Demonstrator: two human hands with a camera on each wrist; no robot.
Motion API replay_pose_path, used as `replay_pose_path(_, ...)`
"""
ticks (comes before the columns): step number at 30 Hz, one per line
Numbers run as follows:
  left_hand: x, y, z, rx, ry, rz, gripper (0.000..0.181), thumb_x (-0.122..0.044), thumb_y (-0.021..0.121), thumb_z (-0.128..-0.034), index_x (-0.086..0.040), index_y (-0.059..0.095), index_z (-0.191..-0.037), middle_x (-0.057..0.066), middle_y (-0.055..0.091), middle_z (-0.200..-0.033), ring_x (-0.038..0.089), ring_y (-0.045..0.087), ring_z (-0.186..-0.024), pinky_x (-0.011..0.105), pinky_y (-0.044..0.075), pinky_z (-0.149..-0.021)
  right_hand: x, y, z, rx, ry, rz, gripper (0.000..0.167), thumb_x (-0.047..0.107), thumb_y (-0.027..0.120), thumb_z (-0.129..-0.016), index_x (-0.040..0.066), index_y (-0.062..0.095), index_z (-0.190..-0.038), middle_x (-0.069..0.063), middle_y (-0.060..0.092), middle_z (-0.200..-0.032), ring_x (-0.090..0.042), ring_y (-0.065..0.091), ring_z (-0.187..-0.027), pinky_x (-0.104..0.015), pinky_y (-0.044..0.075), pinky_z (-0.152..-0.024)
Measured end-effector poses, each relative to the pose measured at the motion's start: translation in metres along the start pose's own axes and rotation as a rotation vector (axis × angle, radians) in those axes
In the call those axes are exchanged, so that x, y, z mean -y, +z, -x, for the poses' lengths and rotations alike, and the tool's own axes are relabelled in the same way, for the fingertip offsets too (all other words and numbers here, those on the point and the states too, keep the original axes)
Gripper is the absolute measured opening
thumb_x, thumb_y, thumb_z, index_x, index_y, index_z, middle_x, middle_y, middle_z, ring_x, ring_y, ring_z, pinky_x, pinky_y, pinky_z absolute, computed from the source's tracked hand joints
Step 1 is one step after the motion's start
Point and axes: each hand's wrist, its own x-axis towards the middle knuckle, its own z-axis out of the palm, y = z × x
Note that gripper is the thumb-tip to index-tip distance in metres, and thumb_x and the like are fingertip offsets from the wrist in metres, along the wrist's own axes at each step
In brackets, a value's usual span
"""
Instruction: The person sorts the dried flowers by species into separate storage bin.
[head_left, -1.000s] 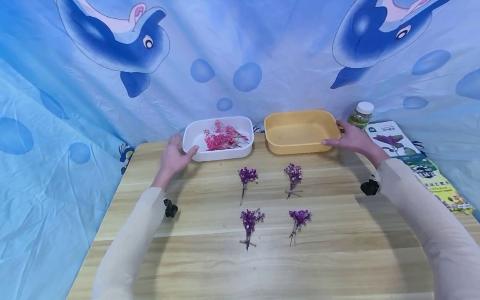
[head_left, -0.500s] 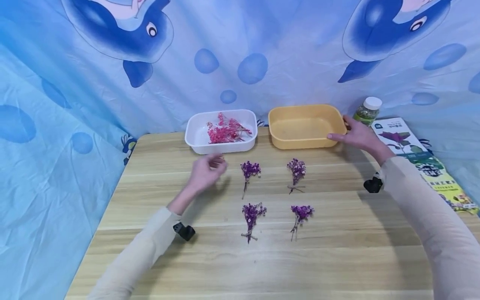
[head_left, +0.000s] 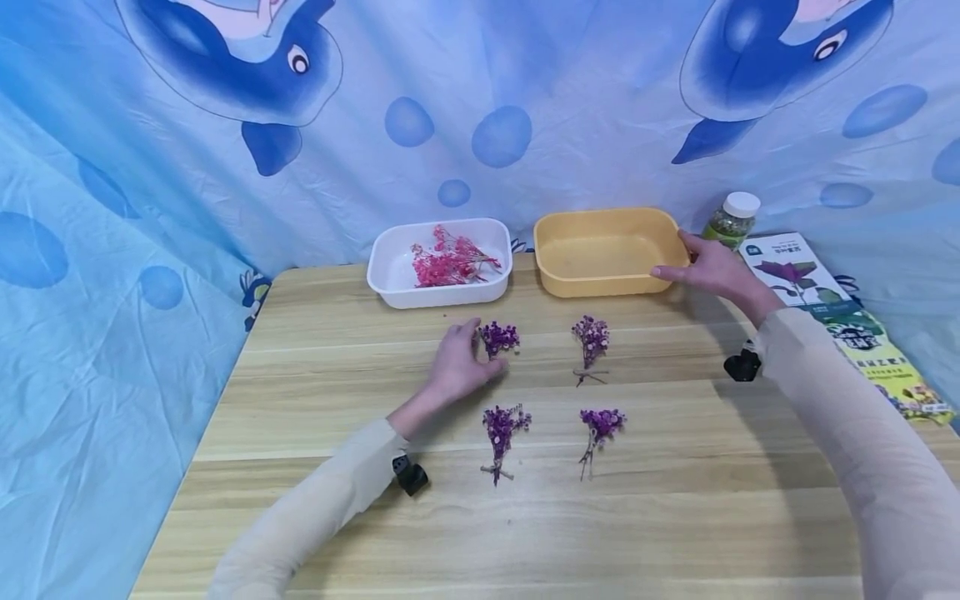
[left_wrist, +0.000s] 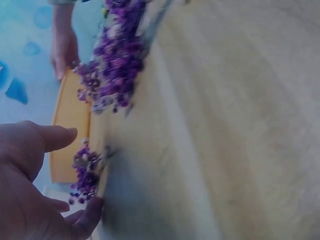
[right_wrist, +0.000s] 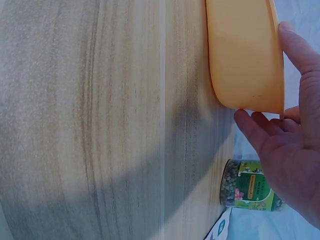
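My left hand [head_left: 459, 365] is beside a small bunch of purple dried flowers [head_left: 498, 336], thumb and fingers spread to either side of its head. In the left wrist view a gap shows between the thumb and this purple bunch [left_wrist: 86, 172]; its stems are mostly hidden in the head view. At the back, my right hand [head_left: 716, 271] holds the right end of a yellow plastic basin [head_left: 607, 286]. The right wrist view has the thumb at the rim of the basin [right_wrist: 247, 55] and the fingers against its end wall.
Other purple bunches lie at back right [head_left: 591, 337], front left [head_left: 501, 433] and front right [head_left: 602, 427]. A white basin [head_left: 442, 296] holds pink dried flowers [head_left: 450, 260]. A white-lidded jar [head_left: 731, 218] and printed packets [head_left: 795, 271] stand or lie at right.
My left hand has left the white basin's left end and moved right and nearer to the back-left purple bunch. The right hand stays at the yellow basin. The head view has shifted slightly.
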Motion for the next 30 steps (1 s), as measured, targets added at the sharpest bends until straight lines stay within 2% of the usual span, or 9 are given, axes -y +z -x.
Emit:
replay_pose_path(2,0.0,0.005,0.0,-0.012,0.009,-0.038,0.091,-0.029,0.086,-0.0798,0.005,0.037,-0.149,0.02,0.056,-0.114,0.031,0.055,-0.098,0.042,0.053,-0.086,0.001,0.0,0.0,0.003,0.007,-0.004,0.115,0.062,0.068,-0.086,0.003,0.001,-0.158,-0.038,0.023,-0.153,-0.057,0.029,-0.135,-0.066,0.029,-0.108)
replay_pose_path(6,-0.001,0.013,-0.001,-0.035,0.029,-0.078,0.093,-0.029,0.087,-0.0777,0.003,0.038,-0.15,0.026,0.051,-0.132,0.038,0.051,-0.118,0.048,0.046,-0.102,0.001,0.0,0.001,0.012,0.014,-0.007,0.114,0.062,0.068,-0.087,0.004,0.0,-0.158,-0.039,0.023,-0.153,-0.057,0.029,-0.136,-0.065,0.029,-0.108)
replay_pose_path(8,-0.001,0.016,-0.003,-0.043,0.042,-0.08,0.093,-0.027,0.088,-0.0776,0.003,0.038,-0.15,0.027,0.05,-0.133,0.04,0.049,-0.122,0.048,0.044,-0.105,0.0,0.0,0.001,0.015,0.013,-0.008,0.115,0.063,0.068,-0.087,0.003,0.0,-0.158,-0.039,0.022,-0.152,-0.057,0.028,-0.135,-0.066,0.029,-0.108)
replay_pose_path(15,-0.002,0.021,-0.012,-0.082,0.109,-0.116,0.081,-0.019,0.086,-0.0796,0.004,0.046,-0.145,0.026,0.056,-0.123,0.04,0.053,-0.112,0.047,0.047,-0.098,-0.001,0.0,-0.001,0.012,0.028,-0.015,0.117,0.065,0.069,-0.085,0.005,0.001,-0.158,-0.036,0.02,-0.155,-0.056,0.026,-0.137,-0.065,0.027,-0.109)
replay_pose_path(23,-0.005,0.017,-0.016,-0.018,0.094,-0.11,0.066,-0.002,0.077,-0.083,0.002,0.05,-0.144,0.024,0.057,-0.125,0.035,0.057,-0.109,0.045,0.05,-0.098,0.0,0.001,-0.003,0.022,0.042,-0.023,0.116,0.063,0.069,-0.085,0.006,0.0,-0.158,-0.036,0.018,-0.156,-0.055,0.025,-0.138,-0.065,0.027,-0.11)
replay_pose_path(30,-0.004,0.014,-0.016,-0.025,0.138,-0.055,0.061,0.006,0.07,-0.0828,0.005,0.052,-0.141,0.025,0.06,-0.121,0.036,0.059,-0.109,0.045,0.05,-0.1,0.002,0.001,-0.002,0.027,0.056,-0.031,0.117,0.063,0.069,-0.085,0.007,-0.001,-0.158,-0.035,0.017,-0.156,-0.055,0.023,-0.139,-0.065,0.026,-0.11)
